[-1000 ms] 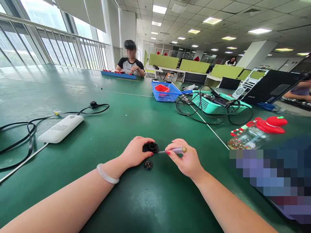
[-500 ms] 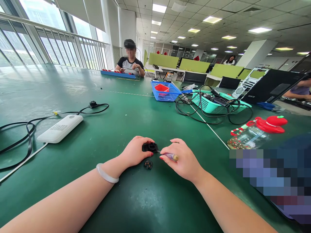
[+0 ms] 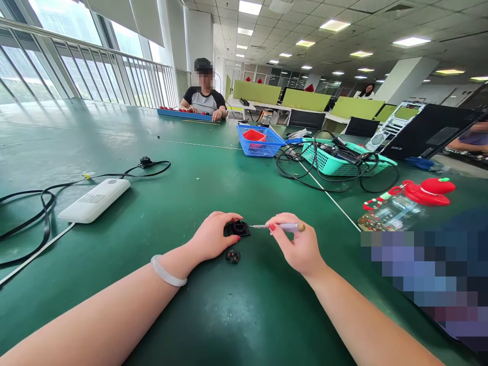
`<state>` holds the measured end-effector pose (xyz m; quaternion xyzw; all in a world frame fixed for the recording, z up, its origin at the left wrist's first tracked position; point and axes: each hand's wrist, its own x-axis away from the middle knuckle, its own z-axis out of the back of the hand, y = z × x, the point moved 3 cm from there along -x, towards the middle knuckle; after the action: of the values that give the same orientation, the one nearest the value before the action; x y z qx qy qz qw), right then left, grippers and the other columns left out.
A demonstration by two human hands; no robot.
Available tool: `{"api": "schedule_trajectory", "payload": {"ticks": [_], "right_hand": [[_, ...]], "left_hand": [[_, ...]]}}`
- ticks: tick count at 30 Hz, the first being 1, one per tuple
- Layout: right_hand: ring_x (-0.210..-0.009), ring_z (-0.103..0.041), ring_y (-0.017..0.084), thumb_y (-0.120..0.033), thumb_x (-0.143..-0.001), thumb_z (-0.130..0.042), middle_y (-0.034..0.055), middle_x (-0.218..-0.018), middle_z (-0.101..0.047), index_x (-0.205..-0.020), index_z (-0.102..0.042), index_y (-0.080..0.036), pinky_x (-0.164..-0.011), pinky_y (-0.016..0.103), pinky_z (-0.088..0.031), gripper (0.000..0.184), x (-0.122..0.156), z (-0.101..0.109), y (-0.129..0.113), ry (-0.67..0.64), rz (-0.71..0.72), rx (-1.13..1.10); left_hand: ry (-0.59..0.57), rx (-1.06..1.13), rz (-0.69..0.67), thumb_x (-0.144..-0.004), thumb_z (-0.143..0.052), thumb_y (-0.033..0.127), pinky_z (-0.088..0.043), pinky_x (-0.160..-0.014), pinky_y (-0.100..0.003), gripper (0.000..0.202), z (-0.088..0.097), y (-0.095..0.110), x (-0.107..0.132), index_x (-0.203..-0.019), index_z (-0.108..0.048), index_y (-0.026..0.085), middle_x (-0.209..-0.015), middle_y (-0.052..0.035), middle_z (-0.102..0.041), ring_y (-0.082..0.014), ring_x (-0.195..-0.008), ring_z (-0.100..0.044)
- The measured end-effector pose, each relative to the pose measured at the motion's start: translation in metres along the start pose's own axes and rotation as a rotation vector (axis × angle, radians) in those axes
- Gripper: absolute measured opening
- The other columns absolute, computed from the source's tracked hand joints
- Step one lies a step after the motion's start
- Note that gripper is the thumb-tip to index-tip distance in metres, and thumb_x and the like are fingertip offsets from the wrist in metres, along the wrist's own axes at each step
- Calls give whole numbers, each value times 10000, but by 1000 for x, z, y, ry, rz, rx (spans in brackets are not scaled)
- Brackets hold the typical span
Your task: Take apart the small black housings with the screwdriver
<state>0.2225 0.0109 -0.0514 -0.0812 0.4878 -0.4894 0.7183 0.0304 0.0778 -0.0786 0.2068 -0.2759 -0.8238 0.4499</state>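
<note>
My left hand (image 3: 211,235) grips a small black plastic part (image 3: 237,228) against the green table (image 3: 213,305). My right hand (image 3: 299,246) pinches a small clear-handled screwdriver (image 3: 282,227), held level with its metal tip pointing left and lying just right of the black part. A second small black piece (image 3: 233,255) with coppery contacts lies on the table below the two hands. A pale bangle (image 3: 168,272) circles my left wrist.
A white power bank (image 3: 95,200) with black cables (image 3: 46,203) lies at left. A blue basket (image 3: 259,142), a teal basket (image 3: 339,162) with cables, a red-lidded bottle (image 3: 404,206) and a laptop (image 3: 427,132) stand at right. A person sits at the far table edge.
My right hand has drawn the screwdriver back to the right and levelled it, so its tip is now clear of the black part. The left hand kept its hold.
</note>
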Motion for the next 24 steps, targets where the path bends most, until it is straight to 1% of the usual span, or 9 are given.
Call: {"api": "schedule_trajectory", "payload": {"ticks": [2,4,8,12,15,17,19,22,24], "right_hand": [[-681,-633,166,-383,-899,-535,28,-751,-676,-833,-658,-219,-669,309,-518,215,-1,-1,10,16,-171,-90],[-648,-628,164,-441,-887,-538,30,-728,-667,-854,-664,-210,-635,298,-516,266,-1,-4,17,-4,-273,-165],[-654,-631,171,-520,-857,-545,36,-699,-657,-858,-664,-192,-678,319,-521,349,-2,-10,30,-55,-386,-235],[-660,-642,178,-532,-845,-543,33,-699,-657,-866,-659,-190,-690,332,-527,361,-3,-15,34,-149,-413,-274],[-697,-647,188,-466,-866,-539,31,-706,-663,-844,-670,-208,-674,325,-517,290,-2,-10,26,-115,-330,-169],[-726,-643,191,-396,-874,-549,34,-731,-674,-812,-669,-220,-678,328,-509,222,-1,-4,15,-39,-212,-73],[-749,-639,182,-309,-886,-538,27,-751,-681,-806,-654,-228,-770,354,-508,163,0,1,2,4,-57,-56],[-661,-618,144,-211,-866,-548,-12,-722,-683,-832,-630,-239,-914,410,-460,94,3,1,-15,-66,202,-51],[-645,-619,131,-190,-854,-561,-24,-741,-698,-860,-619,-244,-940,418,-438,80,3,-3,-21,-157,298,-27]], "left_hand": [[-2,10,12,-740,-653,278,-431,-1050,-415,454,0,0,0,-1192,-606,280,-1179,-28,-657,-253,-1191,-506],[-6,18,15,-743,-651,275,-432,-1051,-414,453,0,-1,0,-1194,-607,286,-1178,-29,-654,-248,-1196,-500],[-16,19,15,-749,-652,282,-428,-1059,-402,449,-1,-3,0,-1196,-614,301,-1178,-33,-645,-240,-1203,-497],[-25,25,21,-751,-658,286,-427,-1062,-397,458,-1,-4,0,-1206,-611,304,-1194,-34,-640,-239,-1210,-497],[-25,13,19,-752,-667,296,-425,-1065,-406,462,-2,-4,0,-1211,-608,308,-1195,-35,-642,-245,-1215,-496],[-21,-5,14,-748,-682,310,-424,-1065,-412,471,-2,-4,0,-1213,-605,311,-1195,-39,-640,-248,-1212,-497],[-20,-27,3,-743,-696,320,-421,-1066,-414,490,-3,-3,0,-1223,-598,306,-1198,-45,-639,-249,-1211,-496],[-19,-56,-20,-744,-700,315,-416,-1067,-414,504,-4,-2,0,-1235,-588,292,-1196,-44,-648,-249,-1211,-494],[-17,-66,-33,-751,-690,310,-418,-1062,-417,490,-3,0,0,-1229,-589,284,-1196,-34,-657,-251,-1205,-497]]}}
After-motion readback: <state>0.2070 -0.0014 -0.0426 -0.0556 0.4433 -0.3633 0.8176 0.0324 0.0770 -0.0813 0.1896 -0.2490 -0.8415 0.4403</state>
